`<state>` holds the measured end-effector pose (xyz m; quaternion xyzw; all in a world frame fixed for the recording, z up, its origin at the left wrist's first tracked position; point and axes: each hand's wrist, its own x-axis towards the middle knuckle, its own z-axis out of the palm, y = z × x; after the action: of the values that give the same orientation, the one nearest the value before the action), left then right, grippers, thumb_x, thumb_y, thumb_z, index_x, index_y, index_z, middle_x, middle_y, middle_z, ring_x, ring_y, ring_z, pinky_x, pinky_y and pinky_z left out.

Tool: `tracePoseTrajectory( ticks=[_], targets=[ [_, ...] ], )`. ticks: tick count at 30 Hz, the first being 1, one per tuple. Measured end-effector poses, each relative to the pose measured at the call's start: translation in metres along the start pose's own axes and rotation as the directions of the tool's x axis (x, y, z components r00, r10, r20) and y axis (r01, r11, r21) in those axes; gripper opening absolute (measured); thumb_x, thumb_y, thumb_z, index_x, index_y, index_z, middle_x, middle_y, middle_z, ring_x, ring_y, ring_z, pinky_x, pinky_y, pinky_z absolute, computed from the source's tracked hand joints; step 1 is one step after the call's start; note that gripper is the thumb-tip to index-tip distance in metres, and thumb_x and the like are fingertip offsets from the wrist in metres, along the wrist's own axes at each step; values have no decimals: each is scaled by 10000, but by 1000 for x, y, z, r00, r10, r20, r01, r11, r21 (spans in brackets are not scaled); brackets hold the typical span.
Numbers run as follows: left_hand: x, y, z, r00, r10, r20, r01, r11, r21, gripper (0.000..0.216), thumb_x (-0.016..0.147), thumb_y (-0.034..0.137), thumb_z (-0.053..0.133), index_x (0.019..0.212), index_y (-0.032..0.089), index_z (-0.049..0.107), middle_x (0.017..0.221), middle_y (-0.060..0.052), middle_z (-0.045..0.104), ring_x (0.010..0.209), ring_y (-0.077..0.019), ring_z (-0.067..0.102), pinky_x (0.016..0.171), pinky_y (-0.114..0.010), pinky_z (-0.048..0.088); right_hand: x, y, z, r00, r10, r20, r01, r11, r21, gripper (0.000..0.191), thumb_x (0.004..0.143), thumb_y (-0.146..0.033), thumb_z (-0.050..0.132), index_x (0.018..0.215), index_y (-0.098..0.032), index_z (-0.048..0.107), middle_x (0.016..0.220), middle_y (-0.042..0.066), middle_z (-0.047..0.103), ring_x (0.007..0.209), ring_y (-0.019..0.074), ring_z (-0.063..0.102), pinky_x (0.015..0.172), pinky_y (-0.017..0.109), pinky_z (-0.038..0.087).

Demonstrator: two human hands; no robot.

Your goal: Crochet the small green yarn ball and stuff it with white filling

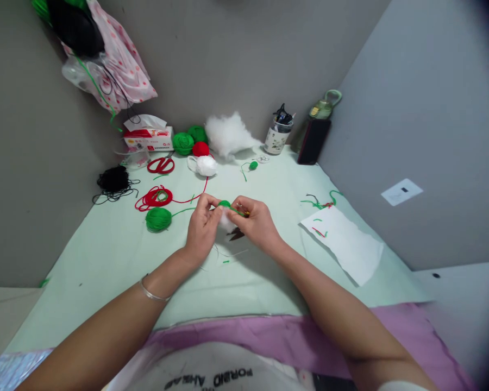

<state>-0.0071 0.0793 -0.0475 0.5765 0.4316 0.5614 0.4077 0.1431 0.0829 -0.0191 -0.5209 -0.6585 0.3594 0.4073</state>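
Pinching a green yarn piece (225,204) in both nearly closed hands (202,228) (256,221), probably handling squishy and light, best gripping by edges

Left hand (201,231) and right hand (258,221) hold a green yarn piece (225,204), right of the green yarn ball (158,219). Red yarn (150,197) lies just behind that ball; scissors (162,165) lie farther behind it; paper (346,247) lies well to its right.

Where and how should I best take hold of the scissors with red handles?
Probably by the red handle loops, coming from the near side: the loops face you, while the blades point away, close to the tissue box.
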Motion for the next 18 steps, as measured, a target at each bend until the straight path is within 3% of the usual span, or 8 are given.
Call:
tracePoseTrajectory(
  ticks=[6, 11, 18],
  targets=[
    [0, -2, -1, 999, -2, 52, 0, 999, 43, 150, 942, 307, 597, 877, 232, 484, 769, 48, 500, 594, -112, 433, 570, -254, 358, 5, 4, -4, 993, 117, -4, -117, 993, -16, 229, 787, -432, 663, 762, -233, 553, 574, -57, 474, 561, 129, 405, 546, 259, 296],
    [-1, -6, 1, 993, -29, 112, 22, 998, 60, 185, 910, 283, 630, 832, 234, 470, 705, 59, 480, 574, -113, 447, 545, -247, 356, 4, 5, -8, 997, 82, -8, -82, 997, 3, 239, 809, -418, 643, 715, -227, 534, 579, -45, 490, 572, 131, 425, 553, 262, 318],
    [4, -6, 0, 997, -43, 58, 41, 998, 43, 186, 881, 252, 644, 826, 228, 468, 724, 59, 490, 596, -104, 473, 558, -237, 364, 1, -3, -16, 984, 62, 169, -80, 992, 101, 185, 857, -366, 553, 784, -201, 597, 631, -40, 530, 598, 123, 451, 576, 258, 345]
  ],
)
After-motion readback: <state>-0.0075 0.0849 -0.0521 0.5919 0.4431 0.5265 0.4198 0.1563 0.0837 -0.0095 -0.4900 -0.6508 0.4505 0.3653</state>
